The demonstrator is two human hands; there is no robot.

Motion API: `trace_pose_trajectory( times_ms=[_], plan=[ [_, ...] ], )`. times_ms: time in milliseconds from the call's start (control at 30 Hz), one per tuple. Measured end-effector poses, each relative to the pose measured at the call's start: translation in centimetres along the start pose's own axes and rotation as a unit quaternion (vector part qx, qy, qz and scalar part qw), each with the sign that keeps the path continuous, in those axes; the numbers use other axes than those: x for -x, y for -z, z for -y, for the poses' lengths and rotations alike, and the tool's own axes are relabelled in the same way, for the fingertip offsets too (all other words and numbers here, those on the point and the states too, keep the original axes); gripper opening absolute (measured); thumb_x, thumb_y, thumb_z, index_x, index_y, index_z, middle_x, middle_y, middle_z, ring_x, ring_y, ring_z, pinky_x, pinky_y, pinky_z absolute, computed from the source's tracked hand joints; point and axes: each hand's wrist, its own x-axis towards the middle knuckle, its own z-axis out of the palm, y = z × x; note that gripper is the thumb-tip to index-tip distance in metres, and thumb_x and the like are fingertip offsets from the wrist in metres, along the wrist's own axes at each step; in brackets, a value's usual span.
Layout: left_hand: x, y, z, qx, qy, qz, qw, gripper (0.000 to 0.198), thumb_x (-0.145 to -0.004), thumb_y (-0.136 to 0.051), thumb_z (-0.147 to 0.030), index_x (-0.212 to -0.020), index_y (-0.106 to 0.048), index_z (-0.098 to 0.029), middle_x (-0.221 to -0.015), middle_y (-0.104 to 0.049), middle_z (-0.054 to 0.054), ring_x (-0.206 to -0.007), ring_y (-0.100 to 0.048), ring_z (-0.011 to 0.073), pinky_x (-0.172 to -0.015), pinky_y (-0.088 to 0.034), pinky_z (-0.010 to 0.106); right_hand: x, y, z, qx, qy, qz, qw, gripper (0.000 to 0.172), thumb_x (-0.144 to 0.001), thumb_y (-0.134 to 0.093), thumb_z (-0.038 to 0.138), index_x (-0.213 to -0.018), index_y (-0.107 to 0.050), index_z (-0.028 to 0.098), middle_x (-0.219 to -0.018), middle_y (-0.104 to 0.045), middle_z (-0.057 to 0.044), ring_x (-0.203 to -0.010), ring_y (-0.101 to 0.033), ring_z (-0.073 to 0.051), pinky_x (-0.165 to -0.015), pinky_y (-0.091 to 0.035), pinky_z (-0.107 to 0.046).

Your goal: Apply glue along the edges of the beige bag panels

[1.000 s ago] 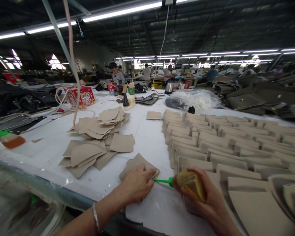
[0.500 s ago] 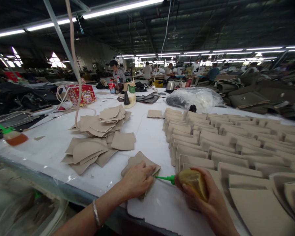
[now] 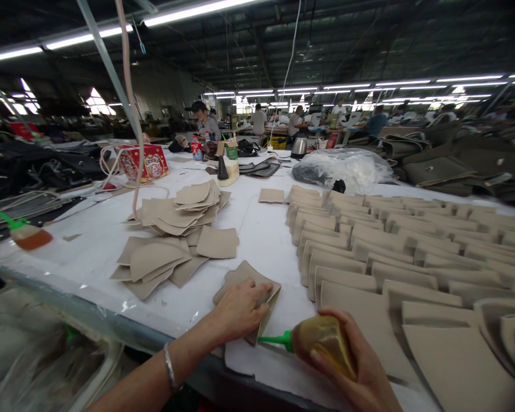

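My left hand (image 3: 240, 309) presses flat on a small stack of beige cut pieces (image 3: 244, 276) near the front edge of the white table (image 3: 261, 234); the fingers lie stretched over it. My right hand (image 3: 352, 366) is wrapped round a yellowish glue bottle (image 3: 324, 340) with a green nozzle (image 3: 273, 340). The nozzle tip points left at the lower edge of that stack, just below my left fingers.
A loose heap of beige pieces (image 3: 175, 234) lies to the left. Rows of overlapping beige pieces (image 3: 390, 257) cover the right side. Another glue bottle (image 3: 23, 234) lies far left. A plastic bag (image 3: 343, 169), a red box (image 3: 143, 162) and seated workers (image 3: 203, 123) are at the back.
My right hand with the bottle has moved down and left, so the nozzle now meets the stack's lower edge. My left hand stays pressed on the stack.
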Motion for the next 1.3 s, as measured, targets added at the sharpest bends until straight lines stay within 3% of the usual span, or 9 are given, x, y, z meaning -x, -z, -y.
trace_pose_trajectory(
  times_ms=[167,333,500,667,767,1000,1167,1300],
  plan=[
    [0.13,0.02,-0.05,0.005,0.001,-0.001,1.000,0.046,-0.090,-0.035,-0.032,-0.134,-0.047,-0.030,-0.103,-0.059,0.006,-0.089,-0.061,0.0242,-0.080,-0.048,0.037,0.20,-0.16,0.19,0.025,-0.022,-0.051,0.998,0.045,-0.079,-0.063,0.051,-0.115,-0.048,0.027,-0.105,-0.056,0.001,-0.090,-0.056,-0.022,-0.080,-0.039,-0.030],
    [0.19,-0.01,0.14,0.000,0.002,0.000,1.000,0.047,-0.089,-0.036,-0.030,-0.135,-0.046,-0.031,-0.104,-0.059,0.005,-0.089,-0.062,0.0239,-0.080,-0.047,0.036,0.24,-0.27,0.20,0.000,-0.010,-0.012,1.000,0.044,-0.077,-0.064,0.049,-0.114,-0.050,0.028,-0.100,-0.058,0.003,-0.083,-0.057,-0.022,-0.075,-0.041,-0.029],
    [0.18,-0.05,0.20,0.009,0.001,0.003,1.000,0.044,-0.091,-0.034,-0.032,-0.133,-0.047,-0.030,-0.103,-0.059,0.005,-0.090,-0.061,0.0235,-0.082,-0.046,0.035,-0.21,-0.01,0.33,0.047,-0.007,-0.052,0.998,0.043,-0.080,-0.062,0.050,-0.115,-0.049,0.028,-0.107,-0.056,0.002,-0.092,-0.055,-0.022,-0.081,-0.039,-0.029],
    [0.22,0.08,0.00,0.001,0.009,0.016,1.000,0.046,-0.091,-0.036,-0.035,-0.135,-0.045,-0.030,-0.105,-0.058,0.005,-0.091,-0.060,0.0235,-0.082,-0.046,0.035,0.13,-0.22,0.44,-0.022,-0.037,0.009,0.999,0.045,-0.078,-0.063,0.050,-0.114,-0.048,0.027,-0.096,-0.060,0.002,-0.081,-0.058,-0.022,-0.074,-0.042,-0.030],
    [0.29,0.22,-0.14,-0.005,0.012,0.019,1.000,0.045,-0.091,-0.035,-0.034,-0.135,-0.045,-0.030,-0.104,-0.058,0.005,-0.091,-0.060,0.0228,-0.082,-0.045,0.034,0.18,-0.12,0.48,-0.014,-0.044,-0.024,0.999,0.046,-0.077,-0.064,0.051,-0.113,-0.049,0.027,-0.097,-0.060,0.001,-0.082,-0.058,-0.023,-0.074,-0.041,-0.030],
    [0.36,0.30,-0.24,-0.008,0.014,0.024,1.000,0.046,-0.092,-0.034,-0.035,-0.136,-0.043,-0.030,-0.105,-0.057,0.005,-0.090,-0.060,0.0231,-0.082,-0.046,0.035,0.15,0.35,-0.02,-0.001,-0.017,0.012,1.000,0.045,-0.077,-0.065,0.048,-0.114,-0.049,0.027,-0.099,-0.059,0.001,-0.084,-0.057,-0.022,-0.077,-0.041,-0.030],
    [0.35,0.37,-0.30,-0.014,0.011,0.023,1.000,0.045,-0.092,-0.034,-0.034,-0.136,-0.044,-0.029,-0.103,-0.057,0.005,-0.090,-0.060,0.0232,-0.081,-0.046,0.035,0.09,0.53,-0.19,0.026,0.019,-0.022,0.999,0.042,-0.078,-0.066,0.045,-0.113,-0.051,0.027,-0.105,-0.057,0.000,-0.090,-0.056,-0.022,-0.079,-0.042,-0.027],
    [0.31,0.34,-0.31,-0.016,0.010,0.024,1.000,0.046,-0.091,-0.035,-0.035,-0.136,-0.043,-0.029,-0.104,-0.057,0.005,-0.091,-0.060,0.0237,-0.081,-0.046,0.036,0.04,0.34,-0.40,0.000,0.031,-0.001,1.000,0.042,-0.077,-0.067,0.044,-0.112,-0.052,0.027,-0.105,-0.057,0.000,-0.090,-0.057,-0.022,-0.078,-0.043,-0.028]
  ],
)
